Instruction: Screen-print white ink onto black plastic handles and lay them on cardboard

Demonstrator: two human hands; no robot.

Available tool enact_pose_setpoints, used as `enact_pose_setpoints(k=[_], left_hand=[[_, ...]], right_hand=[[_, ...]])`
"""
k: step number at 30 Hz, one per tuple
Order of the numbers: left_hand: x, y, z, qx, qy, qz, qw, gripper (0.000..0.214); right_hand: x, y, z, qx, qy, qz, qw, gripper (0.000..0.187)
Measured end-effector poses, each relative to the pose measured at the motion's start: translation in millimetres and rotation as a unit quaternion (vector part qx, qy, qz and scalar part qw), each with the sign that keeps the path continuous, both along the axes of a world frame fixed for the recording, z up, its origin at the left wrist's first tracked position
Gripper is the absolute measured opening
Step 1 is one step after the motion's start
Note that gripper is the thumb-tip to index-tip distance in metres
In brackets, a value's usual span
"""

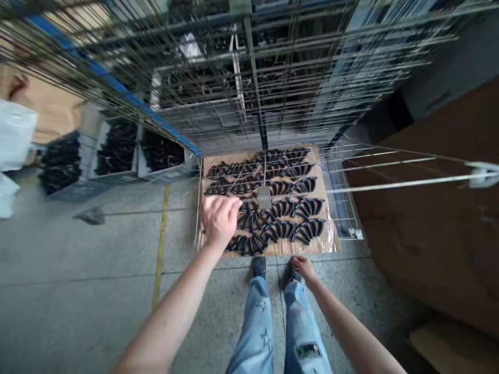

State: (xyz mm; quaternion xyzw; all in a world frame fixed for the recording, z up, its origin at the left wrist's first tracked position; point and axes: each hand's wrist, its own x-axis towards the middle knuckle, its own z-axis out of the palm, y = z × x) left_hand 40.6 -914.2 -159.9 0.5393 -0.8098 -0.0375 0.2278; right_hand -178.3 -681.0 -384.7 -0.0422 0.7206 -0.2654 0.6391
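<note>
1. Black pieces (253, 221), curved and slim, lie in fan-like rows on the cardboard (280, 250) in front of you, at the foot of the wire rack (255, 78). Most show clearly; your left hand hides some on the left side.
2. Your left hand (220, 218) is out over the left part of those rows, in your line of sight to them. Its fingers are curled, thumb side toward the middle. You cannot tell from here whether they grip anything, or whether they touch the pieces.
3. Your right hand (303, 269) hangs lower, in front of your right shoe (291, 274) as you look down, near the cardboard's front edge. Its fingers are bent inward; whether something is between them, you cannot tell.
4. A small grey plate (264, 197) shows against the middle of the rows, to the right of your left hand and apart from it.
5. Above the cardboard, the rack's wires are blurred, with a blue bar (117, 88) slanting down on your left. More white wires (390, 187) stretch out to your right, before a large brown panel (429, 208).
6. To your left stand grey crates (86, 158) filled with dark parts (117, 145), and white bags (15, 135) beyond them. A yellow line (160, 249) runs along the floor (97, 291) between you and that side.
</note>
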Motion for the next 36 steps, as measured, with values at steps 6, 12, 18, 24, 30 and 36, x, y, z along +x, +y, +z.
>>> enact_pose_setpoints(k=[6,12,18,24,30,36], left_hand=[[17.9,140.3,-169.5,0.309,-0.075,-0.005,0.948,0.036],[9.7,155.8,-290.4,0.427,-0.218,-0.05,0.876,0.04],[-1.6,149.5,-316.3,0.483,-0.26,-0.087,0.831,0.054],[-1.3,147.8,-300.4,0.509,-0.284,-0.092,0.807,0.061],[-1.9,155.9,-315.7,0.493,-0.291,-0.08,0.816,0.063],[2.2,162.7,-331.7,0.498,-0.293,-0.078,0.812,0.064]], right_hand=[[73.6,12.1,-70.4,0.055,-0.052,-0.095,0.993,0.024],[99.5,10.1,-120.3,0.08,-0.06,-0.152,0.983,0.026],[54.3,37.5,-101.2,0.092,-0.031,-0.198,0.975,0.029],[32.9,51.0,-85.1,0.086,-0.062,-0.242,0.965,0.018],[63.8,-5.4,-149.8,0.032,-0.106,-0.277,0.954,0.014],[70.2,-16.9,-179.0,0.012,-0.108,-0.26,0.959,0.02]])
